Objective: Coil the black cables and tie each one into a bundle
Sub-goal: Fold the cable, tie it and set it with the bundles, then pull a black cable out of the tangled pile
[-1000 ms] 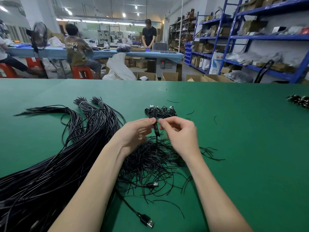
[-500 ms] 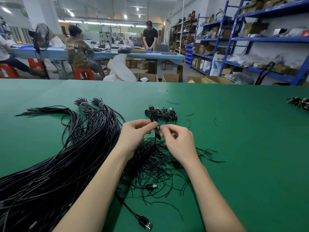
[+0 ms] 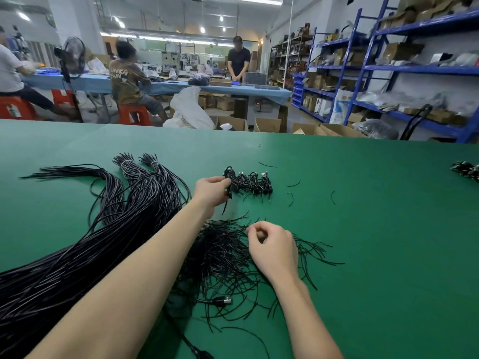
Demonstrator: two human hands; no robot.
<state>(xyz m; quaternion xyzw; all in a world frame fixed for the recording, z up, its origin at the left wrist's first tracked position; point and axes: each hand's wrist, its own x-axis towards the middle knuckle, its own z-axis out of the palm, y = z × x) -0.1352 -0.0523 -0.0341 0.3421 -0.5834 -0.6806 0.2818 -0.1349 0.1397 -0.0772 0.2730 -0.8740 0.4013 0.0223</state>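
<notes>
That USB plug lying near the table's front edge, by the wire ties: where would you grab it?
Pinch the USB plug by its black housing, coming from above, with fingers on its two long sides. It lies flat on the green table, metal tip pointing right, its cable trailing left, and loose ties crowd around it.

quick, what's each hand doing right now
Left hand: grips a coiled cable bundle at the row of finished bundles.
Right hand: fingers curled, holding nothing visible, over the tie pile.
</notes>
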